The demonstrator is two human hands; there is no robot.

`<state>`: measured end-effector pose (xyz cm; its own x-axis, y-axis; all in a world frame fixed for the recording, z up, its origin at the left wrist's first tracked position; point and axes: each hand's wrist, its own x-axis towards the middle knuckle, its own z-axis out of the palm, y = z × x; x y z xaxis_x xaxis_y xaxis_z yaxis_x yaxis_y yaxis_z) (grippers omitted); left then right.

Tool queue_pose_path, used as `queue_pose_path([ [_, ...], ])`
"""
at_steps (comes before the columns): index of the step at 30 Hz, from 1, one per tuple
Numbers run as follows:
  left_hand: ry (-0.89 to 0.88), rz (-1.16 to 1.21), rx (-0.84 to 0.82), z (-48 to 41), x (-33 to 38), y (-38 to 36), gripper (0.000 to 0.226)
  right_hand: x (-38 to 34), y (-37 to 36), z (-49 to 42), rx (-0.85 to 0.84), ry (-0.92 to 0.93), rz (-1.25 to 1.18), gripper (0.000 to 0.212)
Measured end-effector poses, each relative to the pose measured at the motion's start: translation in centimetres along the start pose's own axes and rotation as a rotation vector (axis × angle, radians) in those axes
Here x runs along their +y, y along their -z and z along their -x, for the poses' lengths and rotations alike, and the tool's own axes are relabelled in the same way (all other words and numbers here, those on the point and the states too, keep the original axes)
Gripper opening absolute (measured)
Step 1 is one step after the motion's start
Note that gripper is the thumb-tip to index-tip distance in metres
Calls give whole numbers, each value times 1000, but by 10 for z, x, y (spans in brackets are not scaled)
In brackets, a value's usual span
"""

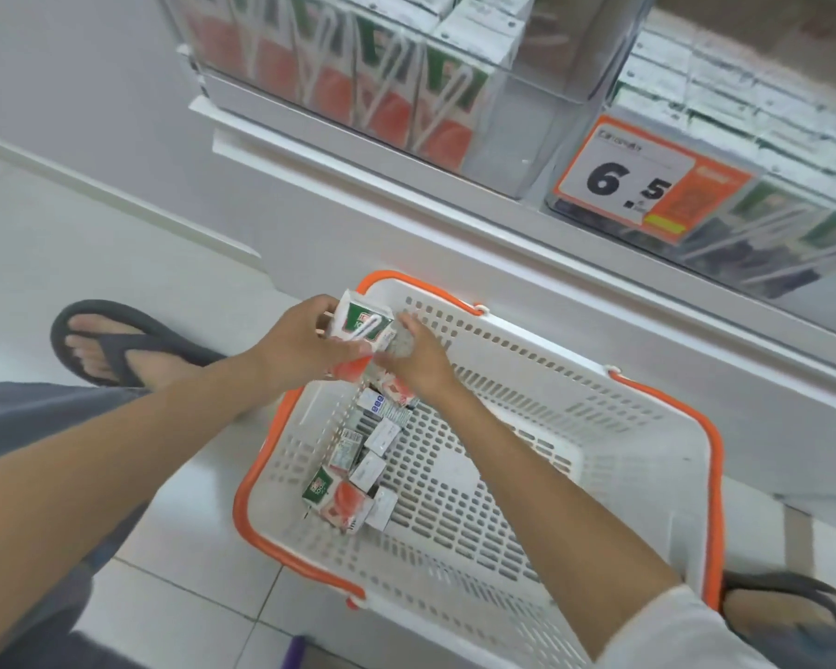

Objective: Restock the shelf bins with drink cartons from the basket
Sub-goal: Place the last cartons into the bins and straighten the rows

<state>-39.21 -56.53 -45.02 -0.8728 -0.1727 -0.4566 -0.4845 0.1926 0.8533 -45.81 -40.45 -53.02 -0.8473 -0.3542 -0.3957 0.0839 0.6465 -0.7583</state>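
Presently, one drink carton (360, 325) is gripped by the left hand (305, 342), a second carton (399, 391) by the right hand (421, 362), over the far-left corner of the basket (647, 456); further cartons (358, 468) are kept inside.

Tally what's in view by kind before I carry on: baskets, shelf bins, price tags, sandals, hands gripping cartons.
Baskets: 1
Shelf bins: 2
Price tags: 1
Sandals: 2
Hands gripping cartons: 2 (left hand, right hand)
Total: 8
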Motion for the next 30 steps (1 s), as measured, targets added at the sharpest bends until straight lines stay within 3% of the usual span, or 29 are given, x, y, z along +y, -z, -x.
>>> queue_pose_path([
  [3, 31, 130, -18, -4, -6, 6, 35, 1, -27, -11, 44, 92, 95, 54],
  [7, 11, 174, 7, -13, -2, 12, 37, -4, 5, 12, 145, 66, 102, 63],
  [13, 17, 430, -205, 1, 37, 1, 98, -73, 115, 72, 303, 256, 13, 29],
  [16, -96, 382, -309, 21, 72, -15, 100, -120, 141, 91, 345, 305, 68, 34],
  [21, -288, 275, -281, 56, 106, -25, 77, -169, 157, 117, 194, 280, 198, 57],
  [26, -416, 132, -293, 72, 148, -9, 122, -202, 186, 133, -157, 329, 334, 81],
  [30, -598, 31, -209, 63, 196, 3, 112, -233, 213, 125, 42, 455, 288, 55],
])
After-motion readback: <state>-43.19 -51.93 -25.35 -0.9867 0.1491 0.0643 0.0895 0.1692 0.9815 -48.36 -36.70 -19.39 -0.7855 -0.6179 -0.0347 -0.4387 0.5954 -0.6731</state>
